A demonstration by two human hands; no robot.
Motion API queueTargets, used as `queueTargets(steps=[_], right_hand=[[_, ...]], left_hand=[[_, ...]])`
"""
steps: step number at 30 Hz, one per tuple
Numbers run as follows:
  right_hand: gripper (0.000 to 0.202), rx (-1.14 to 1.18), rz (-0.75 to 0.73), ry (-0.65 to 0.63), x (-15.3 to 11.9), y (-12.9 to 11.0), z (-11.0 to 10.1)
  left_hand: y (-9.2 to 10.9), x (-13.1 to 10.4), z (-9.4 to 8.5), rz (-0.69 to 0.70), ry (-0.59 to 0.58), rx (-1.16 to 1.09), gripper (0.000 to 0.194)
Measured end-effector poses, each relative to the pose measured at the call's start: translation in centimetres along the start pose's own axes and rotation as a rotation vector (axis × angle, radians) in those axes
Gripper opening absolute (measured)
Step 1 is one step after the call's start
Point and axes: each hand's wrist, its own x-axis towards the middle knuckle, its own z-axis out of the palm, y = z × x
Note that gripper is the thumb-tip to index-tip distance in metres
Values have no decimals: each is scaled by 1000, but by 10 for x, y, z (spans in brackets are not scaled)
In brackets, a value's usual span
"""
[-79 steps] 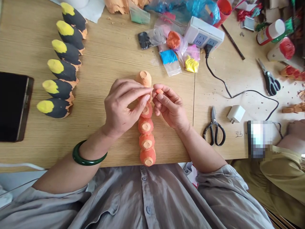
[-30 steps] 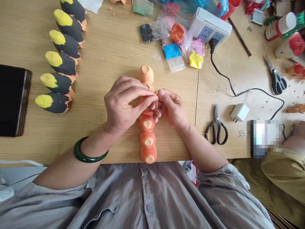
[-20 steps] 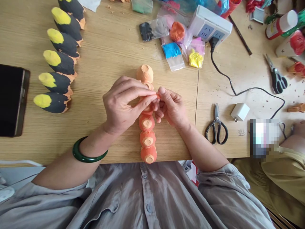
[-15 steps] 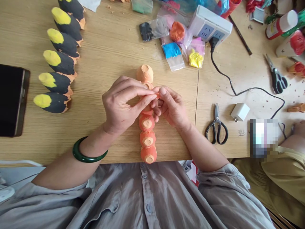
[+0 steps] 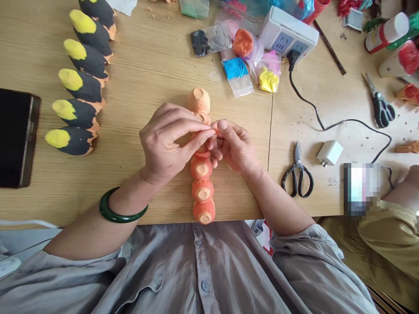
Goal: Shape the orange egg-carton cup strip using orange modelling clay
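Between the fingertips of my left hand [image 5: 173, 139] and my right hand [image 5: 234, 141] is a small piece of orange clay [image 5: 215, 127], pinched from both sides and mostly hidden. Beneath them a strip of egg-carton cups [image 5: 203, 192] lies upside down, running away from me. Its near cups are covered in orange-red around pale tops, while the farthest cup [image 5: 199, 100] is bare pale orange. My hands cover the middle cups.
Several black and yellow carton cups [image 5: 81, 87] stand in a strip at left, beside a dark phone [image 5: 16, 137]. Bagged clay [image 5: 235, 69] and a power strip [image 5: 288, 32] lie beyond. Black-handled scissors [image 5: 297, 172], a white charger [image 5: 330, 152] and another person's arm [image 5: 404, 189] are at right.
Almost nothing differs. Both hands keep their pinch on the clay over the strip, with only a very slight shift of the fingers.
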Motion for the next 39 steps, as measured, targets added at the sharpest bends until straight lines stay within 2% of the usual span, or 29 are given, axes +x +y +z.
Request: queueTargets(steps=[5, 9, 13, 18, 21, 23, 26, 30, 36, 39], right_hand=[[51, -9, 37, 61, -2, -3, 0], [57, -5, -22, 14, 0, 0, -1], [51, 4, -24, -1, -1, 0, 0], [54, -21, 10, 20, -4, -5, 1], [56, -1, -11, 30, -2, -5, 1], [57, 1, -15, 30, 0, -3, 0], [61, -1, -20, 1, 2, -1, -2], [55, 44, -11, -26, 1, 0, -2], [61, 11, -28, -37, 3, 3, -6], [61, -24, -1, -50, 4, 3, -9]], left_hand=[[-2, 0, 0, -33, -16, -68, 33], [2, 0, 1, -14, 25, -69, 14], [1, 0, 3, 9, 29, -102, 14], [-3, 1, 5, 92, 121, -46, 11], [-1, 3, 3, 108, 92, -10, 27], [2, 5, 1, 100, 67, 3, 22], [7, 7, 2, 139, 107, 22, 10], [9, 8, 6, 105, 117, -13, 12], [-1, 7, 8, 207, 149, 20, 12], [-5, 4, 4, 147, 93, 24, 4]])
